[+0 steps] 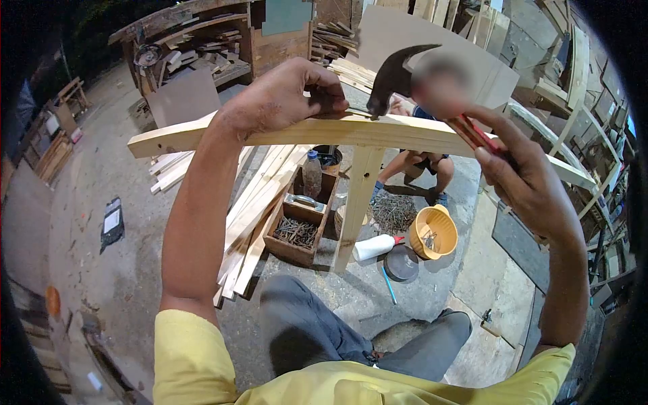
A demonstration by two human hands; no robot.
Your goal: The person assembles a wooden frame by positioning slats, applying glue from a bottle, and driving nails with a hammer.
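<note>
Clearly, the right hand (523,177) grips a red-handled, dark-headed claw hammer (393,75) at a pale, knotted wooden beam (412,136); apart, farther left, the left hand (287,94) curls, its hold unclear.

Dark packet (113,226) on concrete floor (138,270); cluttered wooden shelving (177,18) beyond.

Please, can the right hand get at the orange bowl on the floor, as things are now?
Probably not directly: the right hand is gripping the hammer, raised by the wooden beam, and the orange bowl sits well below on the floor. The bowl's top looks uncovered, though.
</note>
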